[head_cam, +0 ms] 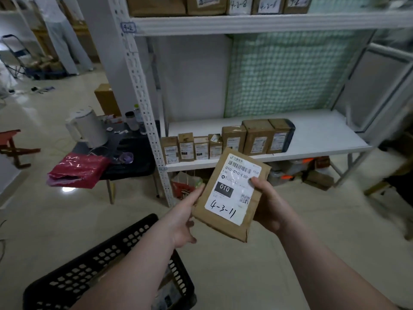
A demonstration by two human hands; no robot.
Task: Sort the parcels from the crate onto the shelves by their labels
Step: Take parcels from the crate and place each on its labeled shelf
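Note:
A flat brown parcel (230, 195) with a white label handwritten "4-3-11" is held up in front of me by both hands. My left hand (186, 217) grips its left edge, fingers behind it. My right hand (269, 205) grips its right edge, thumb on the label. Below my left forearm sits the black perforated crate (89, 265), with more parcels partly hidden inside. Ahead, the white lower shelf (312, 139) carries a row of several upright brown parcels (225, 143); the leftmost also reads "4-3-11". The upper shelf (245, 24), tagged "4-2", holds several boxes.
A dark side table (131, 162) left of the shelf post bears a white kettle (86, 128), a pink plastic bag (78, 170) and jars. Bags and boxes lie under the lower shelf. A person stands far back left. A red stool (13, 146) is at the left edge.

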